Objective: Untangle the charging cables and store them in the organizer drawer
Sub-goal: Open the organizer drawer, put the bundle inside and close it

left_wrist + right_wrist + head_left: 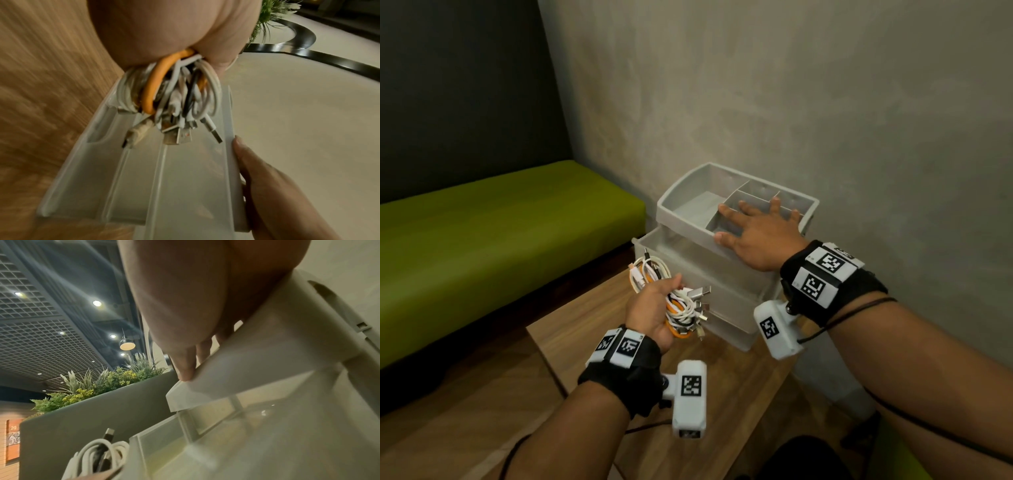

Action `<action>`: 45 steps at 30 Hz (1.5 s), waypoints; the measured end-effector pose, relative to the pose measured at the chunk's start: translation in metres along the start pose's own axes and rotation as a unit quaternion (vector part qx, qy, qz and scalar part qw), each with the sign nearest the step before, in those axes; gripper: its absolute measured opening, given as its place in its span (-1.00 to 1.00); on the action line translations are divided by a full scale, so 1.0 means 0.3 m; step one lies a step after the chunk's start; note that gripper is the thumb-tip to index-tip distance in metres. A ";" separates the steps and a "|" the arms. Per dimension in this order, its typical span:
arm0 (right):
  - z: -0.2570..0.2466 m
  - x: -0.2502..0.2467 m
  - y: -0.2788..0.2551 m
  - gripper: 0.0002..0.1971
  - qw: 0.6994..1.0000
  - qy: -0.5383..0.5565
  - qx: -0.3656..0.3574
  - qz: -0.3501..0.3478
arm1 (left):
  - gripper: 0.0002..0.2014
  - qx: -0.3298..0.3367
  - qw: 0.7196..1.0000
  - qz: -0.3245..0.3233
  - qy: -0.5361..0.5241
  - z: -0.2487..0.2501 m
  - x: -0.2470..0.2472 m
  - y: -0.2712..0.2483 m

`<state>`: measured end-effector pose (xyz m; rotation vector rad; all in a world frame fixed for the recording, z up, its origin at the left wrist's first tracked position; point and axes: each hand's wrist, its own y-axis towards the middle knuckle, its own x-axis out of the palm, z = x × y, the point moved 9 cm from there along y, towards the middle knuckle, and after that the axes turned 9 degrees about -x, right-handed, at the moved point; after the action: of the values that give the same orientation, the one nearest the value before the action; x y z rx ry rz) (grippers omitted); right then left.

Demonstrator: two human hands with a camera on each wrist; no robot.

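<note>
the cables [671,294] are gripped as one bundle in the curled fingers of the left hand [654,308], just near the open drawer [688,253]. the organizer [736,202] is steadied by the flat, spread right hand [756,233], likely against sliding on the surface [592,322].

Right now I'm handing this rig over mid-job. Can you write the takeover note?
Left hand: grips the bundle of cables, white, orange and black, just in front of the open top drawer.
Right hand: fingers spread flat on the organizer's grey top tray, steadying it.
Done: drawer pulled out; cables gathered in one hand.
Left: put the bundle in the drawer, close it. Whether fully untangled, cannot tell.
</note>
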<state>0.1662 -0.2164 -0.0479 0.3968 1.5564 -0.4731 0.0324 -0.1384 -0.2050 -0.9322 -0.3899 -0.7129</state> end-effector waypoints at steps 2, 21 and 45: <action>-0.001 -0.002 -0.003 -0.35 1.000 0.001 -0.001 -0.005 | -0.82 0.008 1.000 0.007 0.004 0.012 -0.031 -0.026; 0.001 -0.014 -0.083 -0.43 0.992 -0.066 -0.099 -0.047 | -0.83 0.152 0.960 0.187 0.140 0.189 -0.187 -0.201; -0.005 0.001 -0.077 -0.23 0.996 -0.065 -0.057 -0.020 | -0.40 0.319 0.206 -0.104 0.919 0.127 0.446 -0.116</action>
<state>0.1527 -0.2353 -0.0468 0.2424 1.4601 -0.4307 0.1025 -0.1717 -0.0845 1.2323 1.3882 -1.2343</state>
